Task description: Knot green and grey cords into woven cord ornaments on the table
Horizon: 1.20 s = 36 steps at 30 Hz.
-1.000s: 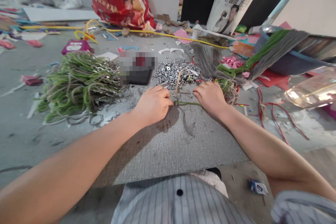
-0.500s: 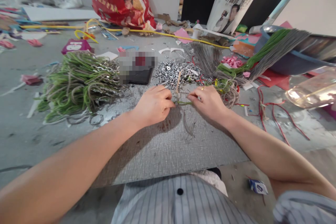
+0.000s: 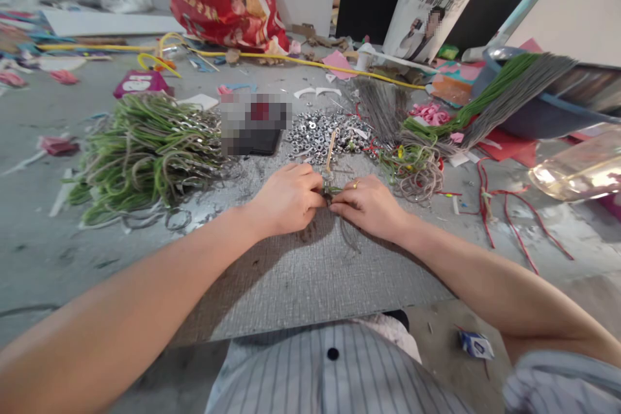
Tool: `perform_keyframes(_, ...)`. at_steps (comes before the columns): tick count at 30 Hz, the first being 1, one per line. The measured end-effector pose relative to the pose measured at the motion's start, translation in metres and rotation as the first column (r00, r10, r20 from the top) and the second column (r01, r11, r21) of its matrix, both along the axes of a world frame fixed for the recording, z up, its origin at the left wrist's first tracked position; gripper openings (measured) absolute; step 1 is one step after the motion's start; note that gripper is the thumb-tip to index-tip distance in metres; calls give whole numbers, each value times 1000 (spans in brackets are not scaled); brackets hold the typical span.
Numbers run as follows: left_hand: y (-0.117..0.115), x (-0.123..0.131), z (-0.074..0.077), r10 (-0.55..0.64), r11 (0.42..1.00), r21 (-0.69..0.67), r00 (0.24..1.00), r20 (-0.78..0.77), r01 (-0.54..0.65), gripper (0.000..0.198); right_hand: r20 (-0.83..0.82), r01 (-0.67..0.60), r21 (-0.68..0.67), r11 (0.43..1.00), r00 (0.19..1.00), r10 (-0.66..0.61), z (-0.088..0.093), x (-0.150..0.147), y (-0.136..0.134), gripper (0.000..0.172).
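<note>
At the middle of the table my left hand (image 3: 294,199) and my right hand (image 3: 369,206) meet, fingertips almost touching. Both are closed in a pinch around a short piece of green and grey cord (image 3: 334,191). A thin wooden stick (image 3: 331,150) points away from me just beyond the fingertips, with a small clear piece at its near end. A grey cord end (image 3: 350,236) trails on the table below my right hand. Beyond the hands lies a heap of small silvery metal parts (image 3: 313,132). My fingers hide most of the held cord.
Finished-looking green and grey cord loops (image 3: 145,149) are piled at left beside a dark, partly blurred flat object (image 3: 264,139). Long cords (image 3: 509,94) hang over a blue basin (image 3: 543,110) at right. Red strings (image 3: 485,197) and a clear bottle (image 3: 577,162) lie nearby.
My right hand has moved left and slightly down, closing the gap to my left hand. The stretch of green cord between them is now shorter. My left hand has barely shifted.
</note>
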<state>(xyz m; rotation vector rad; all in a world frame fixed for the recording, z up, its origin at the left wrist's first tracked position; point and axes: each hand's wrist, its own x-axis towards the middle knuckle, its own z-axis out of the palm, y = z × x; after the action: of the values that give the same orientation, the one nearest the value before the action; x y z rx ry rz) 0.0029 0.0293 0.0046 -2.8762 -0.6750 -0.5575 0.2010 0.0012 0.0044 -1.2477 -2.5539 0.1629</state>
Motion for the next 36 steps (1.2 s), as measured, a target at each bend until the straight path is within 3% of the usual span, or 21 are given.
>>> perform_keyframes(9,1,0,1,37,999,-3,999,-21,-37,23,15,0,101,995,1000,-2,-6,1,1,18)
perform_keyframes(15,0,1,1,50,998,-23,999,-19,-51,26,4,-7,93,996,1000,6,-6,-2,1,20)
perform_keyframes(19,1,0,2,81,995,-65,993,88,-76,28,-107,24,71,997,994,-17,5,6,4,22)
perform_keyframes(22,2,-1,4,161,985,-98,965,206,-144,27,-210,130,-1,991,969,-128,21,21,11,20)
perform_keyframes(27,1,-1,6,221,974,-105,933,283,-199,26,35,218,-208,953,976,-215,42,46,22,13)
perform_keyframes(32,0,-1,4,213,977,-82,934,288,-198,25,303,275,-262,925,933,-192,42,48,21,11)
perform_keyframes(36,1,-1,4,232,972,-98,923,307,-212,23,373,288,-245,926,909,-184,39,45,20,14)
